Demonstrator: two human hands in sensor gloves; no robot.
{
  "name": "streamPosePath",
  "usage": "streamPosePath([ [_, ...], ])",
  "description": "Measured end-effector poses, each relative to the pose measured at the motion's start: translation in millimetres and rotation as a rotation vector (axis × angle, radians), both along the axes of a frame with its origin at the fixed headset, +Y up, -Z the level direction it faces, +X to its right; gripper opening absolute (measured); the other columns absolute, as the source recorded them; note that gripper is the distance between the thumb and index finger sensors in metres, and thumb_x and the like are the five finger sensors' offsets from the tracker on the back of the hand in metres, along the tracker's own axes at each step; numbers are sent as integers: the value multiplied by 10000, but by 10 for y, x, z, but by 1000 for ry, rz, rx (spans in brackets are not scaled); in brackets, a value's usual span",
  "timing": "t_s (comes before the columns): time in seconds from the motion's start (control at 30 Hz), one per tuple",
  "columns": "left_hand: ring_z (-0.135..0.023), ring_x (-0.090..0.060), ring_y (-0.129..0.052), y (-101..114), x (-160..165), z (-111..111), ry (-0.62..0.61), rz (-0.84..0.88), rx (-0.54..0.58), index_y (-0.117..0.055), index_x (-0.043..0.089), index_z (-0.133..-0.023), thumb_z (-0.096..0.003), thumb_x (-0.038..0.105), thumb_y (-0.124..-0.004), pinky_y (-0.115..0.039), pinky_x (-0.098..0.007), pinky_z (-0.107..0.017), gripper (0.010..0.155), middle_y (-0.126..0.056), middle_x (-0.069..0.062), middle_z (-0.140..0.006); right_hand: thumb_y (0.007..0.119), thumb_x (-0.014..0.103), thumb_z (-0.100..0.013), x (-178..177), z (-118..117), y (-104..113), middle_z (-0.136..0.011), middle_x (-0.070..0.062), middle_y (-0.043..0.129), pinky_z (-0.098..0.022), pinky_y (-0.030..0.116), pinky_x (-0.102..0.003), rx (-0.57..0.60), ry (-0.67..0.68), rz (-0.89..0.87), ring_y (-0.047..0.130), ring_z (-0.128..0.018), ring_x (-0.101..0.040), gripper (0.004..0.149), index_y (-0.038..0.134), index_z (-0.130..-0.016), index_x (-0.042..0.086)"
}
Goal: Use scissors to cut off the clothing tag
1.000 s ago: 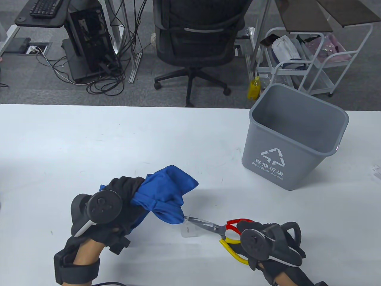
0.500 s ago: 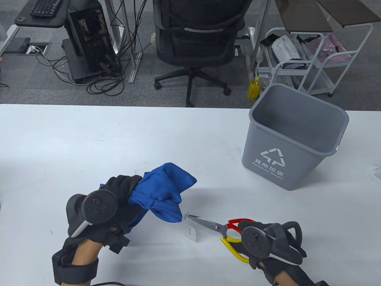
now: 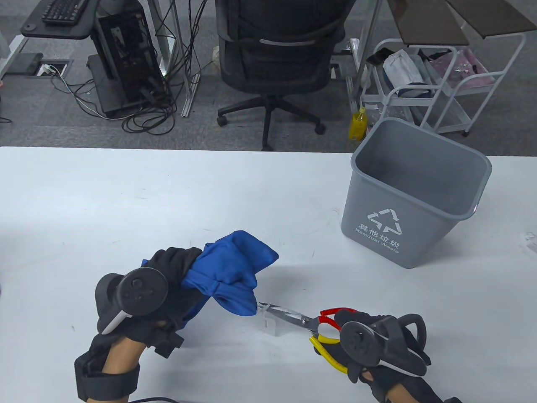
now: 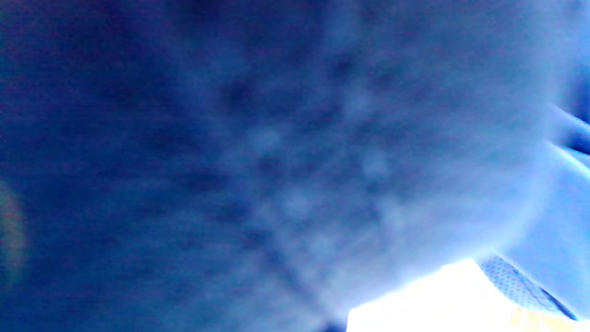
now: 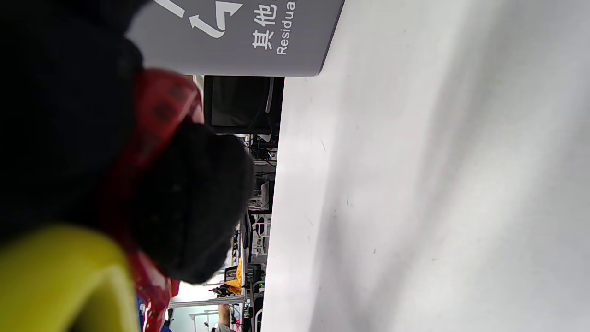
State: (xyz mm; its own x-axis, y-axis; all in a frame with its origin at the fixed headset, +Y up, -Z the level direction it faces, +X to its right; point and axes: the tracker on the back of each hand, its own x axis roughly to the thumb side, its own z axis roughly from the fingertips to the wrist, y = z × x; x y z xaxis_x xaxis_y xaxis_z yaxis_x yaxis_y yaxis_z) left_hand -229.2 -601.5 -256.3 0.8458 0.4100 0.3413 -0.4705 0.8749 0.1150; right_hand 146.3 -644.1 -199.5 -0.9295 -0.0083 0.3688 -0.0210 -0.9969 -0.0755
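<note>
My left hand point(image 3: 168, 273) grips a bunched blue garment point(image 3: 233, 273) above the white table point(image 3: 168, 197); the blue cloth point(image 4: 276, 161) fills the left wrist view. A white tag point(image 3: 268, 322) hangs by a thin loop from the garment's lower tip. My right hand point(image 3: 369, 336) holds scissors point(image 3: 293, 317) with red and yellow handles point(image 3: 325, 325). The blades point left, their tips at the tag's loop beside the garment. In the right wrist view my gloved fingers point(image 5: 193, 203) sit in the red handle point(image 5: 161, 106) and yellow handle point(image 5: 64, 276).
A grey waste bin point(image 3: 411, 189) stands on the table's right side; it also shows in the right wrist view point(image 5: 239, 37). An office chair point(image 3: 277, 54), a computer tower and a white cart stand on the floor beyond the table's far edge.
The scissor tips have moved slightly left to the tag's loop. The tag has swung and turned under the blades. My left hand and the garment have barely shifted.
</note>
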Motion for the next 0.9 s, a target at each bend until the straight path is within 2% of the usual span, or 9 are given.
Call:
streamPosePath([
  [0.07,-669,-251,-897,-1,2,0,-1,-2,1,-719,273,-941,-349,523,-957,-813,-536,-493,686,-839,-23,-868,825,765,-293,-19,8,-8,-309,-8,1025,38,869,-355,1,6,7,849,117,-101,540,954,-496,281],
  [0.2,-669,-251,-897,-2,2,1,0,0,1,-719,273,-940,-348,524,-957,-811,-535,-496,685,-840,-23,-867,846,736,-304,-32,21,9,-296,-7,1025,49,865,-355,16,7,4,843,133,-104,494,958,-479,288],
  [0.37,-670,-251,-897,-1,0,1,0,3,5,-719,274,-940,-349,524,-956,-813,-536,-493,685,-839,-22,-868,837,740,-306,7,-9,-15,-303,-12,1025,45,866,-358,-1,-27,-2,847,127,-105,508,956,-489,281],
  [0.47,-671,-251,-896,2,-5,2,3,8,11,-718,274,-941,-349,524,-957,-813,-536,-494,685,-838,-22,-869,821,747,-305,58,-46,-34,-322,-18,1024,30,873,-363,-14,-91,4,859,113,-107,534,949,-510,271],
  [0.6,-670,-252,-897,4,-11,2,6,14,14,-718,274,-941,-349,524,-957,-811,-535,-496,686,-838,-23,-869,830,713,-327,200,-152,-118,-386,-52,1018,-8,886,-376,-92,-202,6,888,67,-114,552,937,-581,234],
  [0.9,-672,-250,-896,25,-21,13,2,34,30,-716,274,-942,-351,526,-954,-812,-534,-496,686,-838,-22,-870,891,536,-407,658,-468,-379,-595,-158,959,-137,904,-427,-331,-447,-4,962,-92,-175,534,876,-762,138],
])
